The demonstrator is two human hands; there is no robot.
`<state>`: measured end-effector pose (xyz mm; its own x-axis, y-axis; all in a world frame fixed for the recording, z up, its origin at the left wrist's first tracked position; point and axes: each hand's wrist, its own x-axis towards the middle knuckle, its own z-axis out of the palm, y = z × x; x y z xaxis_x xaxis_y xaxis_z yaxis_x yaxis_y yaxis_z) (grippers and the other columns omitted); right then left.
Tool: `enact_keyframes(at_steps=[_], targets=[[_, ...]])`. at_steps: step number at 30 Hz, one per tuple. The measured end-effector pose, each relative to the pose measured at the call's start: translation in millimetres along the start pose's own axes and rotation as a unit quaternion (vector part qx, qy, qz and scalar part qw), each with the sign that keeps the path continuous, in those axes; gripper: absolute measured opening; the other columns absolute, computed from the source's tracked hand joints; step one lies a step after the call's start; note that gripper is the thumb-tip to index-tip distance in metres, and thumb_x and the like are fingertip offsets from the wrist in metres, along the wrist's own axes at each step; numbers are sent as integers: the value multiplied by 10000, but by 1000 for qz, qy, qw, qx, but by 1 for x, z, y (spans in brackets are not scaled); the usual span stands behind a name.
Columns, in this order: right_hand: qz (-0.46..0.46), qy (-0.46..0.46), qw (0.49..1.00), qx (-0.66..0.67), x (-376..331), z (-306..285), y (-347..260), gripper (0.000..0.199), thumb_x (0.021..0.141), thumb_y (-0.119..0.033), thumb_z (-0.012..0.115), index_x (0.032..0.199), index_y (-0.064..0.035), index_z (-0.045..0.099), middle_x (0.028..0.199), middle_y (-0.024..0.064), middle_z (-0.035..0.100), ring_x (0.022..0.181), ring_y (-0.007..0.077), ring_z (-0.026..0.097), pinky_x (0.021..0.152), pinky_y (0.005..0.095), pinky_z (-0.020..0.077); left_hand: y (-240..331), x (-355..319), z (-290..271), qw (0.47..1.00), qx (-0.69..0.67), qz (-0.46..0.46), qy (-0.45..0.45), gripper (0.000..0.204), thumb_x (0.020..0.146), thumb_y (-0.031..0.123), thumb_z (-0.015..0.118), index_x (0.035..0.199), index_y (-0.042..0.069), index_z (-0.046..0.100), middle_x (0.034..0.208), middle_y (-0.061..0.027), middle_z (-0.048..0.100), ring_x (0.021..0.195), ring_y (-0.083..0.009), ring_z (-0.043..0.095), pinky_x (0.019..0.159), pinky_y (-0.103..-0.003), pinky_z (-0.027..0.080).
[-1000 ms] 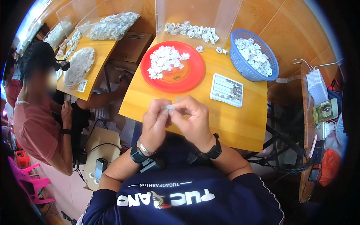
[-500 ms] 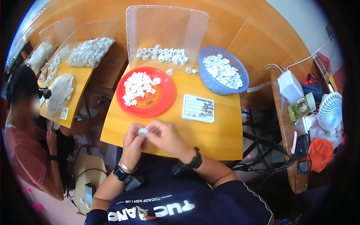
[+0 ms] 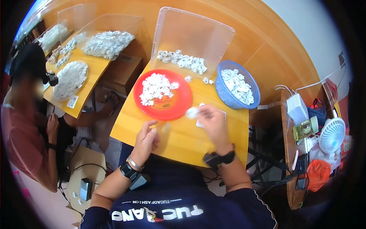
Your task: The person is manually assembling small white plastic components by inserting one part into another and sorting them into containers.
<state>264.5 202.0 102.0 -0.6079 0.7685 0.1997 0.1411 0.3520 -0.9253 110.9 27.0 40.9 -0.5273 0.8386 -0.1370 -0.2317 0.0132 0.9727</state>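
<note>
My right hand is raised over the table's right half, pinching a small white round plastic part in its fingertips; motion blurs both. Beneath that hand, a white tray is mostly hidden. My left hand hovers at the table's front edge with thumb and index finger apart and nothing in it. Just beyond it lies a red plate with a heap of small white pieces. A blue basket full of white round parts stands at the back right.
Behind the plate, a clear plastic bin holds white ring-shaped parts, with a few loose ones in front. A co-worker sits at another yellow table on the left. On the right, a side table carries a fan and a jar.
My hands have come apart. The right has moved right and away from me, carrying the white round part over the tray; the left has opened. The whole view has shifted slightly.
</note>
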Motion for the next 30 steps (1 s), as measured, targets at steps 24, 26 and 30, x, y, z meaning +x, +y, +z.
enact_keyframes(at_steps=[24, 26, 30], targets=[[154, -14, 858, -490, 206, 35, 77, 413, 761, -343, 688, 982, 5, 679, 971, 230, 663, 927, 377, 634, 819, 435, 503, -18, 34, -52, 951, -74, -142, -266, 208, 996, 193, 439, 1104, 31, 512, 760, -36, 595, 637, -104, 587, 600, -218, 492], [120, 7, 875, -468, 208, 39, 84, 419, 756, -331, 690, 947, 41, 676, 978, 262, 648, 950, 397, 625, 837, 451, 497, -14, 37, -51, 951, -72, -149, -262, 208, 996, 191, 440, 1105, 30, 512, 763, -39, 598, 643, -106, 594, 602, -222, 498], [88, 6, 881, -464, 212, 35, 97, 397, 761, -321, 680, 934, 36, 671, 960, 250, 655, 904, 418, 624, 801, 455, 503, -11, 36, -50, 957, -87, -150, -231, 213, 992, 190, 444, 1113, 28, 512, 769, -48, 610, 647, -110, 606, 607, -226, 507]])
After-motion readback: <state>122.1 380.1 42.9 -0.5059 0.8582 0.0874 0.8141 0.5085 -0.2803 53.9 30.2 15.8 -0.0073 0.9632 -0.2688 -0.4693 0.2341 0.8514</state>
